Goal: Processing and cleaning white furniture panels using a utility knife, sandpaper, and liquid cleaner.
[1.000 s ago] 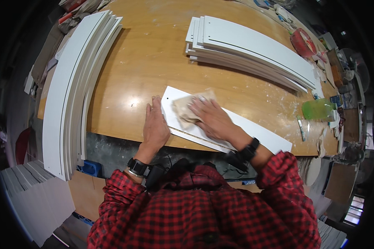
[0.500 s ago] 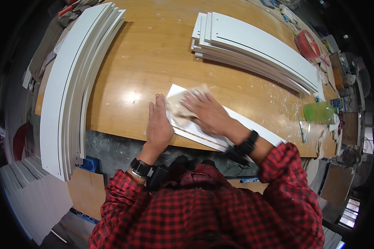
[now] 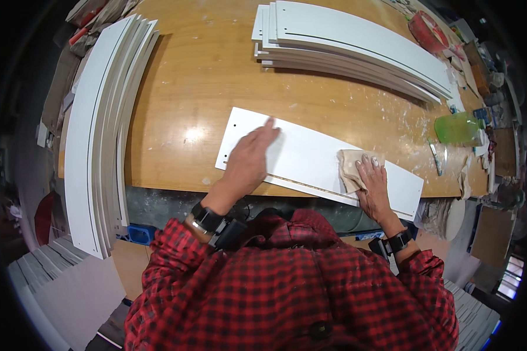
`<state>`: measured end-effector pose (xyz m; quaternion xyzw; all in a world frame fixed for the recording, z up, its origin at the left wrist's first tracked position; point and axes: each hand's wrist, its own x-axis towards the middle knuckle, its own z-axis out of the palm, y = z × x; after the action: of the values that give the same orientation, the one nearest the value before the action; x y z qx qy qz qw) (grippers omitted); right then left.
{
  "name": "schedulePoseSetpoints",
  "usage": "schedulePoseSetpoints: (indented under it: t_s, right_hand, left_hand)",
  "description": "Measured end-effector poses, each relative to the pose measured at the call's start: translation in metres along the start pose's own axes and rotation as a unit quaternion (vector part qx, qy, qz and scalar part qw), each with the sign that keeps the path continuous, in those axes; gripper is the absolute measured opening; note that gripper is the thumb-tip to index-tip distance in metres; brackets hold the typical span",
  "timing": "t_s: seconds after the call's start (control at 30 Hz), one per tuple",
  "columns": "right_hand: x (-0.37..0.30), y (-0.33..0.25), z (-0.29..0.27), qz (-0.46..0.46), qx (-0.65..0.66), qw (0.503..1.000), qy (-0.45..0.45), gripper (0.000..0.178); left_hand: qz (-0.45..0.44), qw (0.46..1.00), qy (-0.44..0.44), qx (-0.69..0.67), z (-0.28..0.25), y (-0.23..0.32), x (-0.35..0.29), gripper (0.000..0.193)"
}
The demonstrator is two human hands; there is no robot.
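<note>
A long white board (image 3: 310,153) lies slantwise along the near edge of the table, with small dark holes at its left end and a groove near its front edge. My left hand (image 3: 249,159) rests on the left part of this board, fingers stretched out and pointing away from me, holding nothing. Toward the board's right end, my right hand (image 3: 375,190) presses a folded beige cloth (image 3: 349,168) against the white surface. Its fingers lie over the cloth's right side, and the thumb is hard to make out.
Stacked white boards stand at the left (image 3: 91,140) and at the far right (image 3: 357,35) of the wooden table (image 3: 181,88). A green translucent container (image 3: 455,128) lies at the right, with a thin pen-like tool (image 3: 435,157) nearby. Behind it sits a red ring-shaped object (image 3: 427,30).
My right hand has slid the cloth from the board's left end to its right part. My left hand has moved from beside the board's end onto its surface.
</note>
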<state>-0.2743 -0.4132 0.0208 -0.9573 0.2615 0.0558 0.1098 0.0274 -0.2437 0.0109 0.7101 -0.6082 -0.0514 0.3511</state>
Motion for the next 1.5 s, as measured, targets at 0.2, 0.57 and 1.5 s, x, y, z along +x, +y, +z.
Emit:
schedulePoseSetpoints:
  t_s: [0.2,0.57,1.5]
  right_hand:
    - [0.004,-0.005,0.000,-0.004,0.014,1.000,0.016,0.071]
    - [0.004,-0.006,-0.003,-0.008,0.001,1.000,0.021,0.073]
    - [0.004,-0.005,0.000,-0.004,-0.001,1.000,0.031,0.071]
  left_hand:
    - [0.014,1.000,-0.021,0.001,0.012,-0.003,0.015,0.069]
    - [0.020,1.000,-0.016,0.017,0.016,0.000,0.019,0.069]
    - [-0.018,0.999,-0.008,0.037,0.022,-0.004,0.018,0.064]
